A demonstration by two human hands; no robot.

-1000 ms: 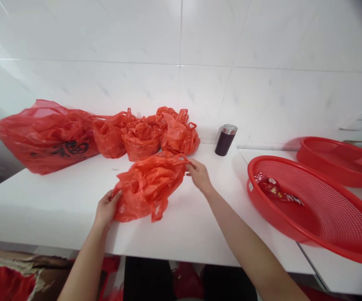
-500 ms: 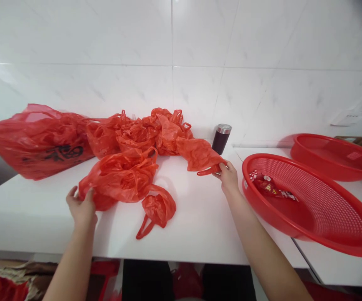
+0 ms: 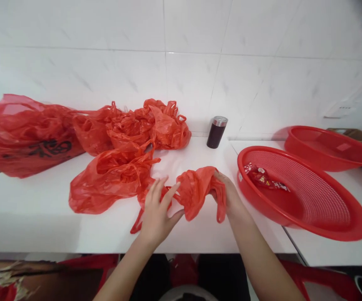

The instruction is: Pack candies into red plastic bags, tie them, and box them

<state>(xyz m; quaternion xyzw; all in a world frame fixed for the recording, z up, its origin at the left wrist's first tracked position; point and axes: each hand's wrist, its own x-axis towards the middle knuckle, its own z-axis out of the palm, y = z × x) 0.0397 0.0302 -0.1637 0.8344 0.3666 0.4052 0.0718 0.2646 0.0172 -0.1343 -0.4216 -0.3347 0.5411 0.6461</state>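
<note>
A crumpled red plastic bag (image 3: 195, 190) hangs above the white table, gripped by my right hand (image 3: 226, 192), whose fingers are partly hidden behind it. Just left of that bag is my left hand (image 3: 160, 209), its fingers spread and thumb apart. Behind my left hand, partly covered by it, lies a small red bag (image 3: 139, 217) with a loop handle on the table. Farther left rests a larger loose red bag (image 3: 105, 179), and behind it a heap of crumpled red bags (image 3: 137, 125) lies along the wall.
A big red bag with black lettering (image 3: 30, 142) stands at far left. At the back is a dark tumbler (image 3: 216, 133) with a metal lid. On the right, a perforated red basket (image 3: 321, 200) holds small red packets (image 3: 265, 179); a red basin (image 3: 312, 156) is behind it.
My right hand has brought its bag away from the heap, toward me. My left hand has left the larger loose bag and moved right, close to the held bag. The view has shifted slightly.
</note>
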